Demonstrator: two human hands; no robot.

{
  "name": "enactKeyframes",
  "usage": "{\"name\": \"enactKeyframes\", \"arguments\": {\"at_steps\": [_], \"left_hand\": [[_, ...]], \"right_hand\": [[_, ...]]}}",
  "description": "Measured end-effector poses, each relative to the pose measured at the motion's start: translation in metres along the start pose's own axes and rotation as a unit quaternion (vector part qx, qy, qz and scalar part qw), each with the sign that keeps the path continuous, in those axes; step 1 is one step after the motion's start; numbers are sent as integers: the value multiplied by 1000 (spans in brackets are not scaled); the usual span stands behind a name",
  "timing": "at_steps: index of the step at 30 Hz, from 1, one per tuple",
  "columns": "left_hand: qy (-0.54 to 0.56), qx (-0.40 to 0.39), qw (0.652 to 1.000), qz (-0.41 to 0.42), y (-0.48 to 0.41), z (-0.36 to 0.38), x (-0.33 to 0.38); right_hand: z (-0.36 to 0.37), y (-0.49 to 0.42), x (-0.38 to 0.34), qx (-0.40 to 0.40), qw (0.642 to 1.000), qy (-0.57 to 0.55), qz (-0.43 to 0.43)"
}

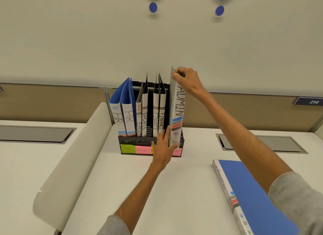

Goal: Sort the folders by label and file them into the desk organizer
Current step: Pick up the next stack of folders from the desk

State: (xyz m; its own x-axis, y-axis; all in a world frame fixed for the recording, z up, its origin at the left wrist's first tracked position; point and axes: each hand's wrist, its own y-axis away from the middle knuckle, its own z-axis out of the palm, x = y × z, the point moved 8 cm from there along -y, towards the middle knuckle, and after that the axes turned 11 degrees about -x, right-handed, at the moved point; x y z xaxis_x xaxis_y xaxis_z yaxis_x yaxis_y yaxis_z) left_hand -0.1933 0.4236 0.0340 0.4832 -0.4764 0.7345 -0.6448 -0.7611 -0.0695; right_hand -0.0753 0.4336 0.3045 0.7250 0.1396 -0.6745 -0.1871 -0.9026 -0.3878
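Bright, even overhead light leaves only soft shadows on the desk (pixel 122 182), while my wide lens bows the edges and softens detail.

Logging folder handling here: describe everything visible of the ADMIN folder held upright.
The upright ADMIN folder has a grey cover and a white spine lettered ADMIN above blue, red and grey stripes. It stands nearly vertical at the organizer's right end, its foot at the front wall. The right hand pinches its top corner; the left hand's straight fingers rest against its lower edge.
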Motion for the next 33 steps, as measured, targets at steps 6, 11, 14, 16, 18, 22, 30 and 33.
{"name": "enactKeyframes", "arguments": {"at_steps": [6,11,14,16,18,22,30,33], "left_hand": [[-82,-17,995,-57,-16,8,-19],[-177,5,979,-99,-24,8,-27],[-228,13,969,-96,-25,12,-29],[-250,21,963,-101,-27,15,-30],[-241,33,963,-119,-32,14,-31],[-223,58,961,-153,-40,11,-32],[-211,73,960,-168,-39,7,-32],[-198,78,963,-167,-40,4,-30]], "right_hand": [[5,-21,16,16,1000,-14,0],[8,-33,31,13,999,-32,8],[9,-35,34,21,999,-34,-3],[11,-33,33,30,999,-34,-14],[10,-27,29,47,998,-29,-34],[5,-13,26,94,993,-27,-72],[1,-7,27,113,990,-39,-81],[3,-5,25,119,988,-39,-88]]}}
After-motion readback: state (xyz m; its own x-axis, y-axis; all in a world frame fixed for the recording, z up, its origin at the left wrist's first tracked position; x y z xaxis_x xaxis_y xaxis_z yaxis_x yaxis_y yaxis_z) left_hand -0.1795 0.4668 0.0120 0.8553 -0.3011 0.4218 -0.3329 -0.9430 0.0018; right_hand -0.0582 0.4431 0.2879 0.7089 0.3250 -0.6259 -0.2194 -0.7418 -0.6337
